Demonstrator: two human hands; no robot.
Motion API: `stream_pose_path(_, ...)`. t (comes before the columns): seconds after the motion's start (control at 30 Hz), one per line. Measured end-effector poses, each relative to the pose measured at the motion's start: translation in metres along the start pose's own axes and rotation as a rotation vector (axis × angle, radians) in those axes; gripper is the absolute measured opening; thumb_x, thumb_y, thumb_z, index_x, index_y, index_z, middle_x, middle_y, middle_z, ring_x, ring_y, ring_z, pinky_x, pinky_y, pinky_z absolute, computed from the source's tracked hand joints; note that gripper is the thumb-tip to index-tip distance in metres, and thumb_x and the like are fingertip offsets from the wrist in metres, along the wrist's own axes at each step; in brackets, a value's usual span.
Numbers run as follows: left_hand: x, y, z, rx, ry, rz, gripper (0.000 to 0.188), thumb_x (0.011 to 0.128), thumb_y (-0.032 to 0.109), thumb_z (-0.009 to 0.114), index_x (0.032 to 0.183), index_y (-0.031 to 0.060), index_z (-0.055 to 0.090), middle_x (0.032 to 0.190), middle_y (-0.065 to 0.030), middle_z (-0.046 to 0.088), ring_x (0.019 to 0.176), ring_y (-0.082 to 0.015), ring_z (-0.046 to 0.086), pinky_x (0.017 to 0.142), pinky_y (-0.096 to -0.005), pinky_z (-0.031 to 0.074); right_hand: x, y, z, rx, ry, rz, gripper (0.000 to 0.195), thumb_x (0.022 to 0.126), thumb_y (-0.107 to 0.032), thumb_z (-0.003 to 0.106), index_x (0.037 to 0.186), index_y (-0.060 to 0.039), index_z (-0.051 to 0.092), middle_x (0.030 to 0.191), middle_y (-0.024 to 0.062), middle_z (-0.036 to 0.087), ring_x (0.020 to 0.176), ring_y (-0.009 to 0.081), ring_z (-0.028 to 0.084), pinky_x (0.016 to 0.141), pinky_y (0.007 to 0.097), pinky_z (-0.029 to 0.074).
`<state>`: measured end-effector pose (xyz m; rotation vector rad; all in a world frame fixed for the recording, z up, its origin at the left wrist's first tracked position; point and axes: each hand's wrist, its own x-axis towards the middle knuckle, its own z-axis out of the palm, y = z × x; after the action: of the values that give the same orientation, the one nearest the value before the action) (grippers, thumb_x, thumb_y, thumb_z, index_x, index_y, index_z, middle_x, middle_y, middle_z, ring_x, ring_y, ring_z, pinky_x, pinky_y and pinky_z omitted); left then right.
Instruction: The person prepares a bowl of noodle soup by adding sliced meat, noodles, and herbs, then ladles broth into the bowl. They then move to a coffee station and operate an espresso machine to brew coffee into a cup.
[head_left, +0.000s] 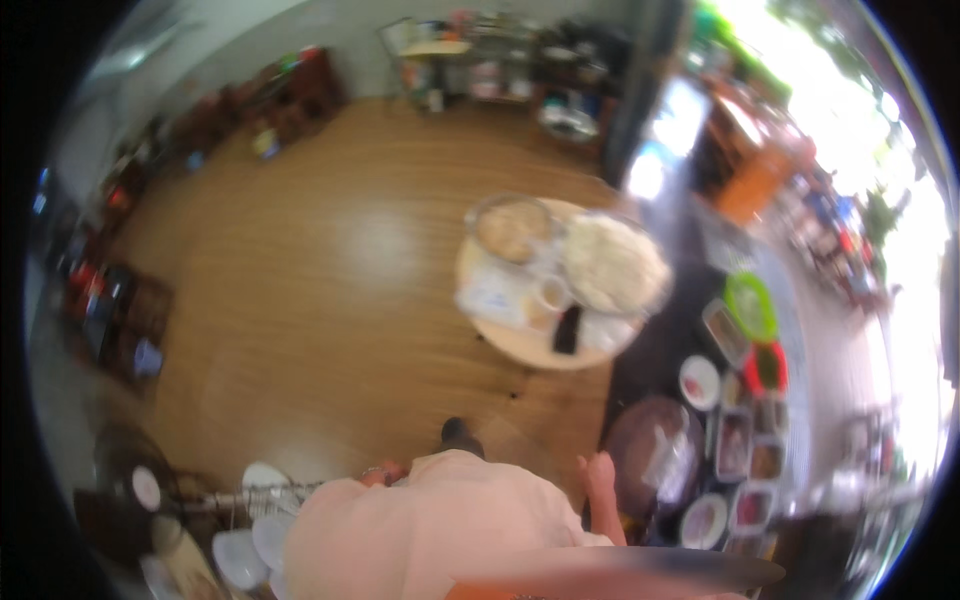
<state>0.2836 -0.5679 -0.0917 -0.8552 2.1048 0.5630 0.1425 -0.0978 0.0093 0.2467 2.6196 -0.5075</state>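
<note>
My left hand (393, 470) hangs beside my pink shirt, mostly hidden by it, with a bracelet at the wrist. I cannot make out its fingers. On the other side, my right hand (598, 472) is raised near a round brown board (637, 435) with crumpled clear plastic (666, 457) on it. Blur hides how the right fingers are set, and nothing plainly shows in them. Ahead stands a small round table (517, 351). It carries a bowl of tan food (514, 229), a large basin of whitish food (615, 262), a small cup (553, 292) and a dark flat object (567, 330).
A dark counter (637, 375) runs along my right, with several food containers, a white plate (699, 382) and a green basket (751, 306). White bowls (240, 559) sit on my left. Wooden furniture (311, 82) lines the far wall beyond the wood floor (315, 300).
</note>
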Motion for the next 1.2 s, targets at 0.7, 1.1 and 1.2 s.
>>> stream_pose_path(0.7, 0.140, -0.210, -0.175, -0.008, -0.005, -0.015, 0.068, 0.086, 0.035, 0.073, 0.144, 0.0122, 0.048, 0.151, -0.0136, 0.043, 0.136, -0.0329, 0.043, 0.106, -0.0487, 0.045, 0.181, -0.492, 0.095, -0.085, -0.208, -0.918, 0.039, 0.091, -0.028, 0.060, 0.118, 0.0011, 0.060, 0.108, 0.0284, 0.065, 0.103, 0.0452, 0.061, 0.090, 0.0511, 0.049)
stream_pose_path(1.1, 0.308, -0.095, -0.359, -0.300, 0.111, -0.126, 0.070, 0.084, 0.039, 0.074, 0.144, 0.0116, 0.049, 0.146, -0.0135, 0.048, 0.132, -0.0310, 0.047, 0.104, -0.0469, 0.046, 0.332, -0.682, 0.024, 0.053, -0.380, -0.681, 0.032, 0.092, -0.024, 0.059, 0.112, 0.0011, 0.062, 0.108, 0.0256, 0.066, 0.103, 0.0438, 0.061, 0.087, 0.0497, 0.049)
stream_pose_path(1.2, 0.329, -0.079, -0.408, -0.309, 0.148, -0.126, 0.071, 0.083, 0.039, 0.074, 0.143, 0.0115, 0.049, 0.144, -0.0135, 0.049, 0.130, -0.0306, 0.048, 0.104, -0.0465, 0.046, 0.381, -0.735, -0.012, -0.022, -0.445, -0.651, 0.034, 0.093, -0.025, 0.058, 0.112, 0.0029, 0.062, 0.102, 0.0261, 0.066, 0.095, 0.0435, 0.063, 0.080, 0.0507, 0.051)
